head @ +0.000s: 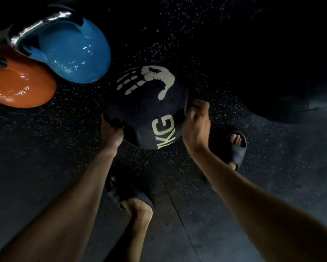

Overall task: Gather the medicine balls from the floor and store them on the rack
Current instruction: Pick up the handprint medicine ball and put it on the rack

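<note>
A black medicine ball [147, 108] with a pale handprint logo and the letters "KG" sits low over the speckled rubber floor, in the middle of the view. My left hand [111, 132] grips a recessed handle on its left side. On the ball's right side, my right hand [195, 122] curls around the other handle. Whether the ball rests on the floor or is just off it, I cannot tell. No rack is in view.
A blue kettlebell [73, 52] and an orange kettlebell [18, 86] stand on the floor at the upper left, close to the ball. A large dark rounded object [283, 103] lies at the right. My feet in dark slides [236, 146] [128, 193] stand below the ball.
</note>
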A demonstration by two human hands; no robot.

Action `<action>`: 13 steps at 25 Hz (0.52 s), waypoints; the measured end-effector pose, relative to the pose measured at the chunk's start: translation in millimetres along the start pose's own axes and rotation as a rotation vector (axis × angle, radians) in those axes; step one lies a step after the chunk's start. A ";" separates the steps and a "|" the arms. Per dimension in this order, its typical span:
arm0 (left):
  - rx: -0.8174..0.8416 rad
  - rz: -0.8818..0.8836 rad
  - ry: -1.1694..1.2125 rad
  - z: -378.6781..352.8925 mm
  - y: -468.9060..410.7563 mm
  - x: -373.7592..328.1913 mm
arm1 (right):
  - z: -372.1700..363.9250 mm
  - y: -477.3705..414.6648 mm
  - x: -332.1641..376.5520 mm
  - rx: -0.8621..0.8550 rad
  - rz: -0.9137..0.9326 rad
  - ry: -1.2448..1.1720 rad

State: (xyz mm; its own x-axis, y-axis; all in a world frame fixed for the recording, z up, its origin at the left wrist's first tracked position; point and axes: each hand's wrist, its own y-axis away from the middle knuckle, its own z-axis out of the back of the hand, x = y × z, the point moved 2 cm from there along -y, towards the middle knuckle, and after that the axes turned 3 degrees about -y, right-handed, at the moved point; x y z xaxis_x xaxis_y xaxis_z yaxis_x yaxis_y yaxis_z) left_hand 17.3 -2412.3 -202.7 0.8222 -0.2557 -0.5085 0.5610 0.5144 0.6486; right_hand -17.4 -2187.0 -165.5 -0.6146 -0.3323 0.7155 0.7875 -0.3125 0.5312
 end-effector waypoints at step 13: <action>0.086 0.128 0.136 9.6 -25.1 20.0 | -47.2 -98.8 -8.7 0.391 -0.230 0.023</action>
State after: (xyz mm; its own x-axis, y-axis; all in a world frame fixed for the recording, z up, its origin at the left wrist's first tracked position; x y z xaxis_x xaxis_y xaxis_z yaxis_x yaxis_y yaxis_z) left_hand 20.6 -2438.2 -223.8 0.8701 -0.0765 -0.4870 0.4636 0.4627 0.7556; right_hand -92.1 -2195.3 -245.6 -0.7732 -0.3149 0.5504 0.5859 -0.0228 0.8100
